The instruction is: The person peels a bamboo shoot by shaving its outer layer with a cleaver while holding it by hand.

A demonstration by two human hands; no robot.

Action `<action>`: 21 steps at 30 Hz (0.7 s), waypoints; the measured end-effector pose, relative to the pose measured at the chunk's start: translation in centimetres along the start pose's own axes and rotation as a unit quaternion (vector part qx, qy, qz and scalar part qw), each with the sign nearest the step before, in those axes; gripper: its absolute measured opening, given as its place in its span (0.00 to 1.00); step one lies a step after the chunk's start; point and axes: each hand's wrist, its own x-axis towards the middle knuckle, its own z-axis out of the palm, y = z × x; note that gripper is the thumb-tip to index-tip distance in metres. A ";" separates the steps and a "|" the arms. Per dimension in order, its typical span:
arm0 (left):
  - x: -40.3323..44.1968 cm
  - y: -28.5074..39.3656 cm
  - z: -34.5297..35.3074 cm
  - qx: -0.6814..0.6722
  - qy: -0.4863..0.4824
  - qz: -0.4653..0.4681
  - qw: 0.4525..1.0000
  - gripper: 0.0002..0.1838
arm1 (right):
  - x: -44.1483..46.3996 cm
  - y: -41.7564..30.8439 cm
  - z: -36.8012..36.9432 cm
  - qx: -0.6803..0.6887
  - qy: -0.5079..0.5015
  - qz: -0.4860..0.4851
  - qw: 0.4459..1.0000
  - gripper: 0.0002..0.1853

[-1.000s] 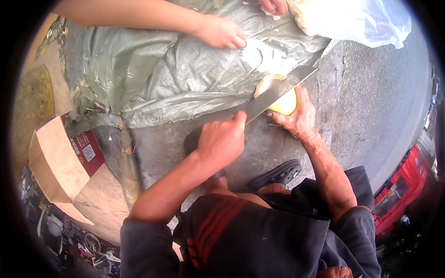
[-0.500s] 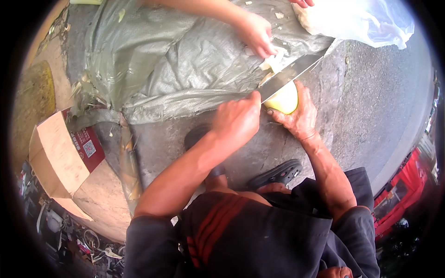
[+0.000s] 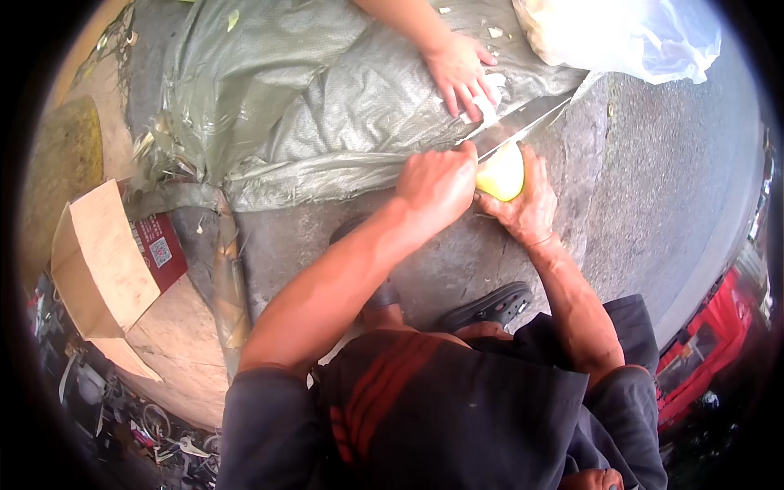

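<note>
My left hand (image 3: 438, 184) is closed around the handle of a long knife (image 3: 523, 122), its blade slightly blurred and pointing up to the right. My right hand (image 3: 531, 200) cups a pale yellow-green, rounded vegetable (image 3: 501, 174), thumb on the near side and fingers along the right. What kind of vegetable it is, I cannot tell. The blade lies at the vegetable's upper edge; whether it cuts in is unclear. Just beyond, another person's hand (image 3: 459, 72) is spread over white scraps (image 3: 488, 102) on a grey-green woven sheet (image 3: 327, 106).
A translucent plastic bag (image 3: 637, 37) lies at the upper right. At the left are an open cardboard box (image 3: 106, 261) and a brown husk-like piece (image 3: 231, 286). My dark clog (image 3: 490, 306) stands on the pavement below the vegetable. Red material (image 3: 710, 343) shows at the far right.
My left hand has moved right and slightly up with the knife, closer to the vegetable. My right hand has stayed nearly still. The other person's fingers have spread; their second hand has left view.
</note>
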 end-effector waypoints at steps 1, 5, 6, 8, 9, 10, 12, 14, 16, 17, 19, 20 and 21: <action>0.2 0.0 0.0 -0.003 0.002 0.006 1.000 0.12 | -0.1 0.1 0.1 0.000 0.009 -0.008 1.000 0.54; 0.4 0.0 -0.1 0.004 -0.007 0.003 1.000 0.12 | -0.2 -0.3 0.1 0.005 0.025 -0.020 0.999 0.53; 0.5 -0.1 -0.1 0.003 -0.005 0.005 1.000 0.12 | -0.3 -0.4 0.2 0.003 0.023 -0.016 1.000 0.53; 0.5 -0.2 0.0 0.001 -0.003 0.008 1.000 0.11 | -0.4 -0.3 0.3 0.000 0.028 -0.022 0.999 0.53; 0.5 -0.1 0.0 0.002 -0.003 0.009 1.000 0.11 | -0.4 -0.2 0.4 -0.001 0.033 -0.032 0.999 0.53; 0.5 -0.1 0.0 0.001 -0.002 0.010 1.000 0.11 | -0.5 -0.1 0.4 -0.001 0.039 -0.042 0.998 0.53; 0.6 -0.1 -0.2 0.005 -0.007 0.013 1.000 0.11 | -0.6 -0.3 0.5 -0.019 0.043 -0.044 0.998 0.53; 0.9 0.0 -0.5 0.016 -0.016 0.016 1.000 0.12 | -0.8 -0.4 0.6 -0.029 0.046 -0.045 0.997 0.53; 1.2 0.0 -0.8 0.036 -0.029 0.020 0.999 0.15 | -1.1 -0.6 0.6 -0.032 0.045 -0.046 0.997 0.54; 1.4 -0.1 -0.9 0.035 -0.027 0.019 0.999 0.15 | -0.9 -0.5 0.7 -0.026 0.047 -0.048 0.997 0.54; 1.4 -0.3 -0.7 0.030 -0.029 0.018 0.999 0.15 | -1.1 -0.3 0.7 -0.015 0.049 -0.045 0.998 0.54; 1.2 -0.3 -0.5 0.022 -0.027 0.020 0.999 0.14 | -1.2 -0.4 0.5 -0.012 0.038 -0.034 0.999 0.54; 1.2 -0.5 -0.5 0.015 -0.021 0.023 0.999 0.12 | -0.9 -0.5 0.3 -0.010 0.030 -0.026 0.999 0.54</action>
